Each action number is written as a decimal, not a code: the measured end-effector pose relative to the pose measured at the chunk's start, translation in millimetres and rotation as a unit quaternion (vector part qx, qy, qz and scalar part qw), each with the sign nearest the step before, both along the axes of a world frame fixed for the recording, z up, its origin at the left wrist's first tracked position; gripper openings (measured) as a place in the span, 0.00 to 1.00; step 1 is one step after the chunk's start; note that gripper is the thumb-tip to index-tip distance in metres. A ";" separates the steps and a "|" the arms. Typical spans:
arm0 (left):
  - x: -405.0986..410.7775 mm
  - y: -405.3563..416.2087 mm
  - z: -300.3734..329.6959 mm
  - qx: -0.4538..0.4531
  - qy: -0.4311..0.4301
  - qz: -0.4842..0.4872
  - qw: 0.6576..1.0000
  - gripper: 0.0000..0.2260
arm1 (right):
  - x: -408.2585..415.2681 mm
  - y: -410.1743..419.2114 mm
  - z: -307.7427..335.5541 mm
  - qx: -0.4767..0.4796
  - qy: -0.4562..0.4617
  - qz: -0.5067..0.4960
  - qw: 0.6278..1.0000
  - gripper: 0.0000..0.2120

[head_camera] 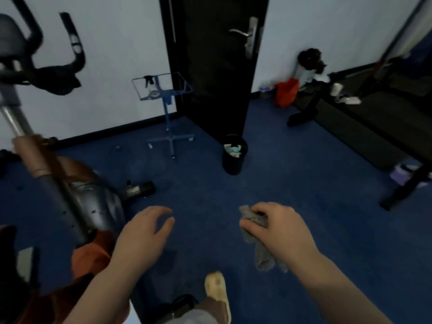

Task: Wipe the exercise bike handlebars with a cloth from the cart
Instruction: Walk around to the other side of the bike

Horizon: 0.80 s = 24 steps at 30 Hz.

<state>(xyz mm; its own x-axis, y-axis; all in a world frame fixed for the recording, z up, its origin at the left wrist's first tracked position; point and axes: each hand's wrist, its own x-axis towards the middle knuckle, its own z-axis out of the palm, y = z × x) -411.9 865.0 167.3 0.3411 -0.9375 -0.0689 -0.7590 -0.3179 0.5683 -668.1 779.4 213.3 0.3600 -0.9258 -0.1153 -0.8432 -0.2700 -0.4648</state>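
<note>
Grey cloth (257,232) hangs bunched in the right hand (278,228), fingers pinched around its upper end; the left hand (142,232) is empty beside it, fingers spread and loosely curled; beyond both hands, the blue wire cart (163,90) stands by the wall, the exercise bike handlebars (70,50) to its left

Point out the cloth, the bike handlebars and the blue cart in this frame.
cloth (256,218): head view, on the bunched grey part gripped by the right hand.
bike handlebars (78,58): head view, on the curved black right-side bar.
blue cart (168,106): head view, on its upright post below the wire basket.
</note>
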 end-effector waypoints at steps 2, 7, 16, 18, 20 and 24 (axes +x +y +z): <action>10.7 -20.6 -5.0 -0.005 0.007 0.038 0.999 0.13 | 15.2 -32.1 -3.6 -0.005 0.001 0.034 0.999 0.12; 27.7 -88.8 -3.5 -0.028 0.020 0.072 0.997 0.13 | 52.3 -119.3 -3.7 -0.005 -0.006 0.083 0.997 0.12; 69.0 -177.2 23.6 -0.046 -0.013 0.132 0.990 0.12 | 136.4 -241.8 10.9 0.005 -0.046 0.190 0.981 0.11; 78.3 -191.3 26.2 -0.033 -0.015 0.141 0.989 0.12 | 159.1 -268.0 10.5 0.008 -0.047 0.213 0.976 0.12; 92.5 -206.7 27.7 -0.026 -0.026 0.170 0.985 0.12 | 185.9 -296.6 8.7 0.007 -0.052 0.246 0.968 0.11; 117.6 -235.1 30.1 -0.048 -0.033 0.278 0.959 0.11 | 236.2 -350.5 10.5 0.004 -0.037 0.335 0.941 0.11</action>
